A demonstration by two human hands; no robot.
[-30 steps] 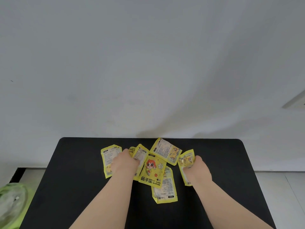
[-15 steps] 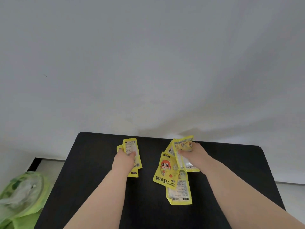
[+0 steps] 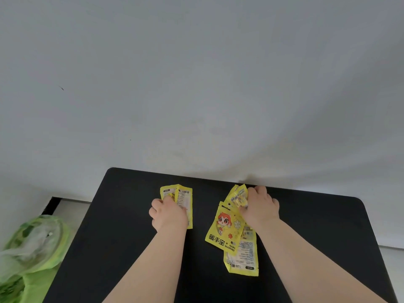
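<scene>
- the white wall fills the upper part of the view, behind the far edge of the table.
- the black tabletop has rounded far corners and carries all of the packets.
- a green plastic bag sits blurred on the floor beyond the tabletop's left edge.
- the right bundle is a loose fan of glossy yellow hand-warmer packets, starting close to the far edge, right of the middle, and spreading toward the near edge.
- the cartoon packet is the fan's front sheet, yellow with a red-haired cartoon figure, a white flower and black lettering. its far right corner runs under the right hand.
- the text-side packet lies partly beneath the cartoon packet, showing small black print on a pale panel. it reaches nearest the near edge, just beside the right forearm.
- the left bundle is two overlapping yellow packets, print side up, left of the middle and near the far edge, well apart from the right bundle.
- the right hand has its fingers curled over the far end of the right bundle and its thumb pinching the top packets.
- the left hand closes around the near half of the left bundle, so the far ends stick out past the knuckles.
</scene>
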